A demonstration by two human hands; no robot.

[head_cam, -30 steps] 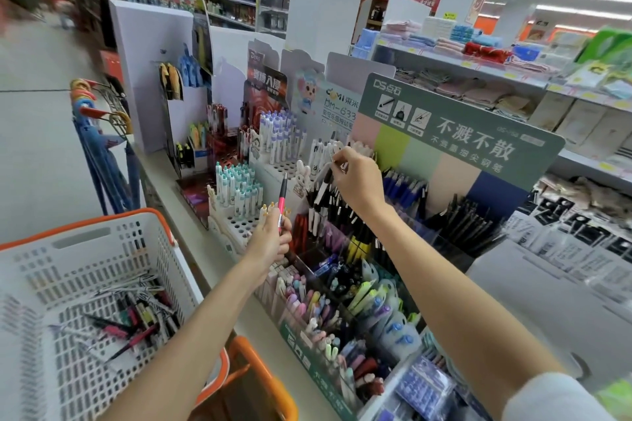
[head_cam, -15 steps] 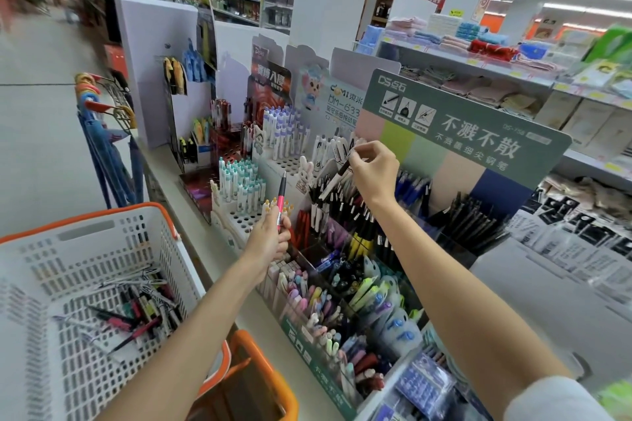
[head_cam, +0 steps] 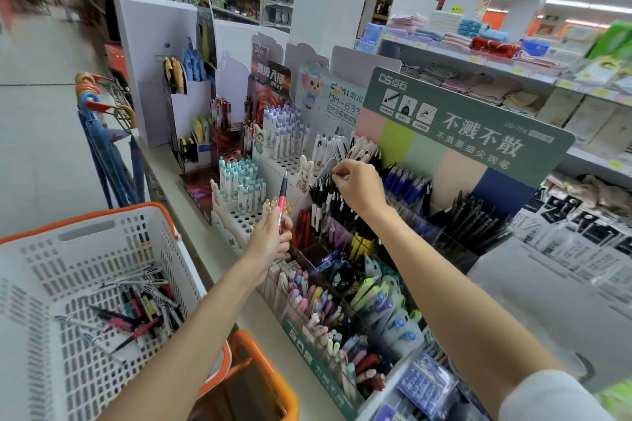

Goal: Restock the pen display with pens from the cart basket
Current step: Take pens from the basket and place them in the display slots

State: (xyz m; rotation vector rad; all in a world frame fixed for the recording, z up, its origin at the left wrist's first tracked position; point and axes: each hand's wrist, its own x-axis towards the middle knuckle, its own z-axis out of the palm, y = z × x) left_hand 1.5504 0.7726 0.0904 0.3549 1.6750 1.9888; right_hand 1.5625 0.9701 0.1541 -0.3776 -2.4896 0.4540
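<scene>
Since pens are about the lightest stock you can handle, weight isn't the issue here, it's grip and aim. Left hand (head_cam: 270,243) is wrapped around the lower half of a pink pen (head_cam: 282,202), holding it upright just in front of the display (head_cam: 301,345), tip end down in the fist and the top poking up. Right hand (head_cam: 357,186) is up at the back rows, fingertips pinched on what looks like the top of a black pen (head_cam: 332,183) standing in among the other black and white ones. It's tight in there, so I can't swear exactly which one it has.

Rest of the stock, the loose pens (head_cam: 136,308), is lying in a jumble on the floor of the basket (head_cam: 102,239), off to the left.

Handling-wise: stiff plastic barrels, smooth and a bit slippery, and the clips will probably snag on neighbours. I'd hold each one near the top with thumb and two fingers, so the lower end stays free to find its compartment. Pinching by the clip alone seems risky, as those can bend or snap. Pulling from the basket pile, I'd take one barrel at a time from the middle, since they're crossed over each other.
</scene>
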